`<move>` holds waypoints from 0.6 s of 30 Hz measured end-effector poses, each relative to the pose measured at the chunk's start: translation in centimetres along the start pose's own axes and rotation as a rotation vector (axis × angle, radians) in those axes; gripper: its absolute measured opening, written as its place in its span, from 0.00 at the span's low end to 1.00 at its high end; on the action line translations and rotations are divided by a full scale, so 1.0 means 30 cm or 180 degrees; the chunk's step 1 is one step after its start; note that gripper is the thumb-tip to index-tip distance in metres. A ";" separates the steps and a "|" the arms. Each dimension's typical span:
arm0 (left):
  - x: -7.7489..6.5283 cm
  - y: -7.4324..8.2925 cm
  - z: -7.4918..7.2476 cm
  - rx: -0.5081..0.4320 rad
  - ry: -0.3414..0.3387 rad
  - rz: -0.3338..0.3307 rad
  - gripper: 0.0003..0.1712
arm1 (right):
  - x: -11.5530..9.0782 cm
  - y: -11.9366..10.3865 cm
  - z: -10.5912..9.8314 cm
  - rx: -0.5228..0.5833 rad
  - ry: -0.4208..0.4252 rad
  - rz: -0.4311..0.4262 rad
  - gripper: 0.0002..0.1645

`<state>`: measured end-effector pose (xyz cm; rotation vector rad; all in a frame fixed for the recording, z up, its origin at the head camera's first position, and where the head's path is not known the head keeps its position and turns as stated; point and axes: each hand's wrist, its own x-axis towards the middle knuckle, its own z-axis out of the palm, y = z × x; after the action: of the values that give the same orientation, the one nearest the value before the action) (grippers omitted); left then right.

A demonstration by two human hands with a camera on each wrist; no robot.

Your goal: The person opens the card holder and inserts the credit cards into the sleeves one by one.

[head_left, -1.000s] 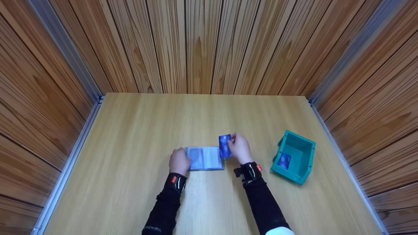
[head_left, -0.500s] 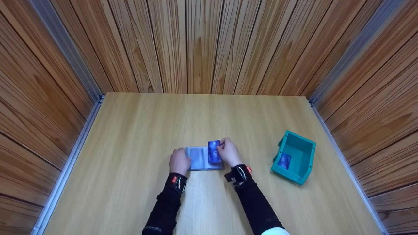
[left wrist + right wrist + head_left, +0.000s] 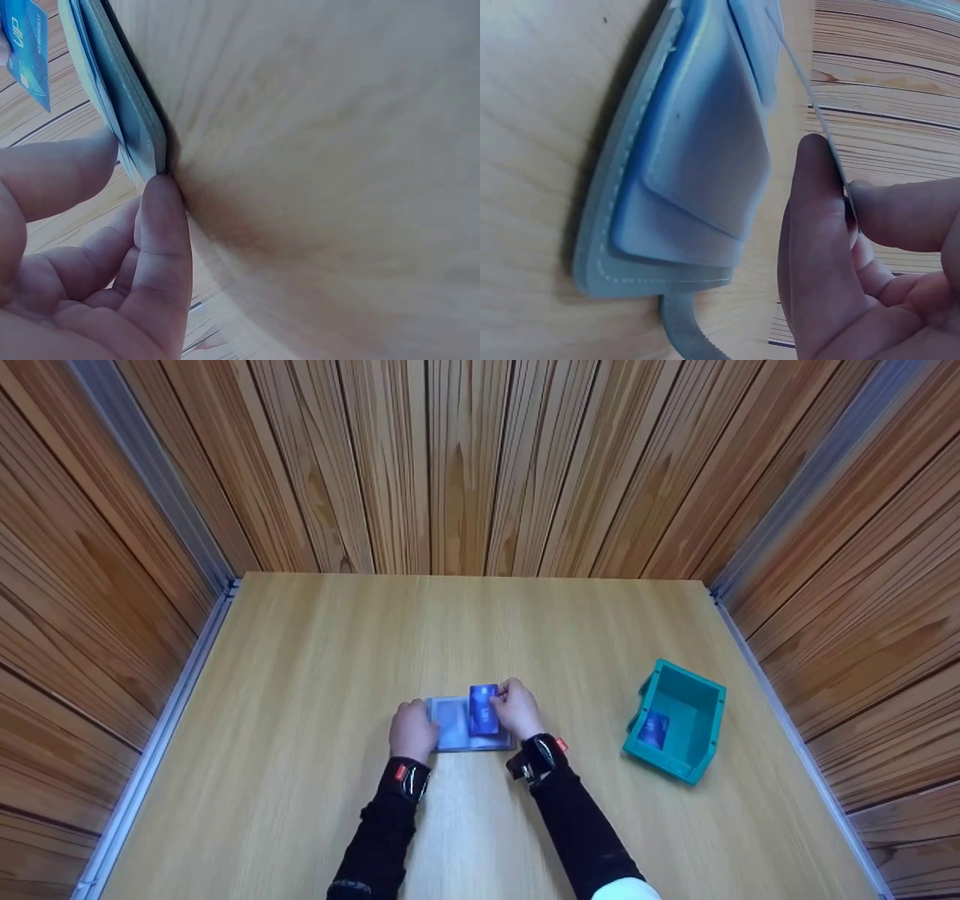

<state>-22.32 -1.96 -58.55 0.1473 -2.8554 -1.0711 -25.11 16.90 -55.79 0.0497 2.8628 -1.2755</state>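
Note:
An opened card holder with clear plastic sleeves lies on the table. My left hand pinches its left edge between thumb and fingers, and in the left wrist view the thumb presses the sleeve side. Over the right half, my right hand holds a blue card by its right edge. "VIP" is printed on the card, as the left wrist view shows. Seen edge-on in the right wrist view, the card is pinched by thumb and finger, above the loose plastic sleeves.
To the right stands a teal bin with another blue card inside. A grey strap sticks out from the card holder's edge. Wood-panelled walls surround the table at the back and sides.
My right hand has moved left with the blue card, from beside the card holder's right edge to over its right half. The left hand stays in place.

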 end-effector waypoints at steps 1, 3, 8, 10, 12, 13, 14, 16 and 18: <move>0.001 0.000 0.000 0.0000 -0.0003 -0.0004 0.14 | 0.002 0.000 0.002 0.0010 -0.0002 0.0017 0.07; 0.001 0.000 0.000 -0.0002 -0.0011 -0.0016 0.14 | 0.006 0.003 0.007 0.0040 -0.0005 0.0047 0.07; 0.000 0.001 -0.004 -0.0001 -0.0021 -0.0023 0.14 | 0.011 0.014 0.022 0.0064 0.0000 0.0075 0.07; 0.000 0.002 -0.004 0.0021 -0.0015 -0.0013 0.14 | 0.011 0.019 0.027 0.0039 -0.0007 0.0071 0.07; -0.001 0.003 -0.005 0.0034 -0.0011 -0.0007 0.14 | 0.011 0.022 0.032 0.0002 -0.0012 0.0062 0.07; -0.002 0.003 -0.005 0.0040 -0.0011 -0.0005 0.14 | 0.010 0.024 0.034 -0.0009 -0.0010 0.0053 0.08; -0.002 0.003 -0.005 0.0053 -0.0008 0.0005 0.14 | 0.008 0.025 0.035 -0.0022 -0.0009 0.0038 0.08; -0.004 0.004 -0.006 0.0061 -0.0013 0.0010 0.13 | 0.007 0.028 0.037 -0.0031 -0.0002 0.0023 0.08; -0.004 0.003 -0.005 0.0063 -0.0019 0.0005 0.13 | 0.005 0.029 0.038 -0.0033 -0.0008 0.0019 0.08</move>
<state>-22.20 -1.98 -58.37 0.1436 -2.8714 -1.0451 -25.24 16.64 -57.20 0.0565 2.8650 -1.2586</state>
